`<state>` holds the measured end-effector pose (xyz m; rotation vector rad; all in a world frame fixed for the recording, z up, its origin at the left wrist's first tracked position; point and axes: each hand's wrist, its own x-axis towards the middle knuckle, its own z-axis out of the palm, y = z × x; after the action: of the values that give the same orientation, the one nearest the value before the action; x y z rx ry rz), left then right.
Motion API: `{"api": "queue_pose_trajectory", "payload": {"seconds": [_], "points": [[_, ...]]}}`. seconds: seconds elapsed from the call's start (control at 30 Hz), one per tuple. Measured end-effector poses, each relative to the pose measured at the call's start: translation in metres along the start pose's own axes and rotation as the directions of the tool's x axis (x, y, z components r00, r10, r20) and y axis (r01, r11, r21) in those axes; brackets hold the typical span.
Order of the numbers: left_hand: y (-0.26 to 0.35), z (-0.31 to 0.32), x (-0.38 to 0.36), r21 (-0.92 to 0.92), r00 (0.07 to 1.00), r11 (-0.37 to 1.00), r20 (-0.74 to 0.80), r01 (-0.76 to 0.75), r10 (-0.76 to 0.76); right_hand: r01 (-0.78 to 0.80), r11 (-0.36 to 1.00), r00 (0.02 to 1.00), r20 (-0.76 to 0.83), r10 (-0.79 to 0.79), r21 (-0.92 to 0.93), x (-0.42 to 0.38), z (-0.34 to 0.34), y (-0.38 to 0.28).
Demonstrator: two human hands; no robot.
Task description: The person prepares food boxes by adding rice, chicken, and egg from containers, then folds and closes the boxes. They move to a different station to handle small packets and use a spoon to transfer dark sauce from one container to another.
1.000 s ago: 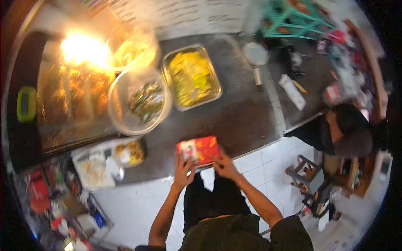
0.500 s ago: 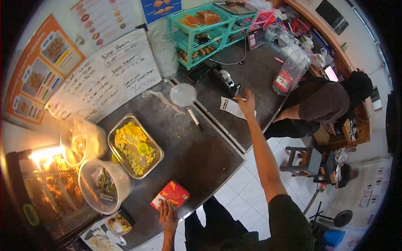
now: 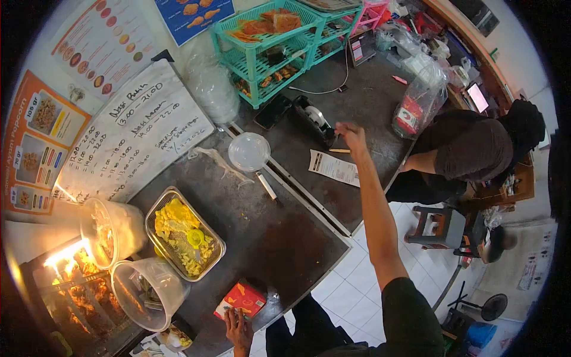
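My left hand [image 3: 238, 329] holds the near edge of a red printed food box [image 3: 242, 299] with its fingers over the top. The box lies at the table's front edge. My right hand [image 3: 353, 138] reaches across to the far table, its fingers pinched beside a black tape dispenser [image 3: 315, 119] with a roll of tape. What those fingertips hold, if anything, is too small to make out. Below that hand lie a printed receipt [image 3: 330, 168] and a thin light-coloured stick [image 3: 339, 150]. A black phone [image 3: 273, 113] lies left of the dispenser.
A metal tray [image 3: 221, 250] of yellow food with a green scoop stands left, beside two clear tubs [image 3: 122, 279] and a lit fryer-food display [image 3: 77, 291]. A round lid [image 3: 250, 151] and marker [image 3: 266, 185] lie mid-table. Green racks [image 3: 262, 59] stand behind; a person [image 3: 476, 146] sits right.
My right hand has moved up toward the tape dispenser, and its fingers have drawn together. My left hand stays on the red box. The view has shifted slightly.
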<state>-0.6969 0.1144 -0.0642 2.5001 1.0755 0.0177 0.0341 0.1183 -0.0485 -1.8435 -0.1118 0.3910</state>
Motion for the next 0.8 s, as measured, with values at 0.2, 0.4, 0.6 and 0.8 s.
{"api": "queue_pose_trajectory", "payload": {"seconds": [0.2, 0.4, 0.6, 0.8], "points": [[0.012, -0.010, 0.005, 0.004, 0.999, 1.000, -0.039, -0.019, 0.020, 0.126, 0.984, 0.991, 0.027, -0.130, 0.126, -0.012, -0.024, 0.064], [0.009, 0.003, 0.010, 0.039, 1.000, 0.999, -0.015, -0.008, 0.009, 0.426, 0.654, 0.830, -0.017, -0.557, -0.625, 0.021, -0.030, 0.121], [0.031, 0.011, 0.035, -0.030, 0.980, 0.999, -0.198, -0.011, 0.005, 0.483, 0.768, 0.846, 0.000, -0.533, -0.421, -0.096, -0.041, 0.038], [0.052, 0.012, 0.060, -0.079, 0.953, 0.989, -0.268, 0.123, -0.140, 0.192, 0.952, 0.739, 0.673, 0.020, -0.239, -0.359, 0.048, 0.044]]}}
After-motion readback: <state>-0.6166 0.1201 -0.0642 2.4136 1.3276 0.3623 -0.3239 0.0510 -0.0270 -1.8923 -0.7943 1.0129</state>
